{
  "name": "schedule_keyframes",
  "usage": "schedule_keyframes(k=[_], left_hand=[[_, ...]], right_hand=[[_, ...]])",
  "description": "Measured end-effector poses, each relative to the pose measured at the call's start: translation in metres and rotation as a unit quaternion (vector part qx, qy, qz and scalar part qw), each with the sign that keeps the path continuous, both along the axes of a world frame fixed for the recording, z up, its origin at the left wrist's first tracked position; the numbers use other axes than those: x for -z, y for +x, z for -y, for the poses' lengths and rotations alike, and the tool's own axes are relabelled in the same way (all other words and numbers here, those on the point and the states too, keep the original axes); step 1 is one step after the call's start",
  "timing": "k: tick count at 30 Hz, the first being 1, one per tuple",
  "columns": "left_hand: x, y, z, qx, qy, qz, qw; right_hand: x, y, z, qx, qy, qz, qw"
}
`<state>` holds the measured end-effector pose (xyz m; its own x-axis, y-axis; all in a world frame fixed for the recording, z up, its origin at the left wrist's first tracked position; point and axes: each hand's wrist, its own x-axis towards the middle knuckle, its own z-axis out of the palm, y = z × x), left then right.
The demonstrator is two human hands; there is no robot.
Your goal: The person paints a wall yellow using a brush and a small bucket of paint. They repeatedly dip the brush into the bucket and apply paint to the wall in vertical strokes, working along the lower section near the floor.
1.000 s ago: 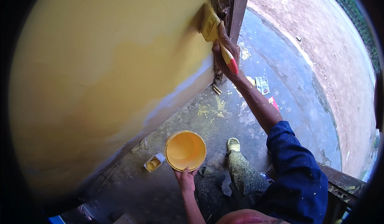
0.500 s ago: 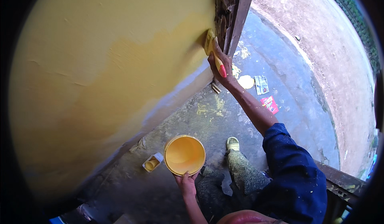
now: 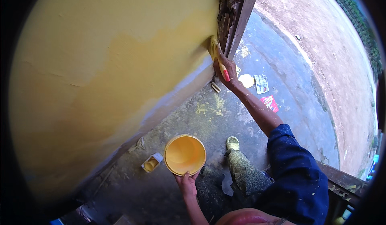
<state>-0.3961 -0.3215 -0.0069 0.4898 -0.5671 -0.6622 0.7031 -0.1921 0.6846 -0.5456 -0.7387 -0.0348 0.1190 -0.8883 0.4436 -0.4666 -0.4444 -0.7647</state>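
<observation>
A person crouches on a concrete floor (image 3: 225, 116) facing a yellow wall (image 3: 100, 76), seen from above. The right hand (image 3: 226, 69) reaches far and to the right, its fingers wrapped closed around a paintbrush (image 3: 217, 58) with a red-tipped handle; the bristles press against the wall just beside a dark wooden door frame (image 3: 237, 20). The left hand (image 3: 186, 182), near the viewer, has its fingers curled over the near rim of a round bucket (image 3: 185, 154) of yellow paint that stands on the floor. Just left of the bucket lies a small open box (image 3: 152, 162). A foot in a pale sandal (image 3: 232, 143) rests right of the bucket. Scraps of litter (image 3: 263, 88) lie on the floor beyond the right forearm, with bare dirt ground (image 3: 333, 72) further right.
</observation>
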Motion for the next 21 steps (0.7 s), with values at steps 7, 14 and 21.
schedule_keyframes(k=[7, 14, 21], left_hand=[[-0.003, -0.003, 0.005, 0.023, 0.001, 0.004, 1.0], [-0.008, -0.005, 0.007, 0.013, -0.025, -0.002, 1.0], [-0.037, 0.0, -0.003, -0.009, -0.019, 0.028, 0.999]], right_hand=[[-0.036, 0.01, 0.055, 0.087, -0.114, 0.137, 0.98], [0.111, 0.029, 0.005, 0.035, 0.09, -0.001, 0.995], [0.013, 0.033, 0.007, -0.06, 0.071, 0.461, 0.883]])
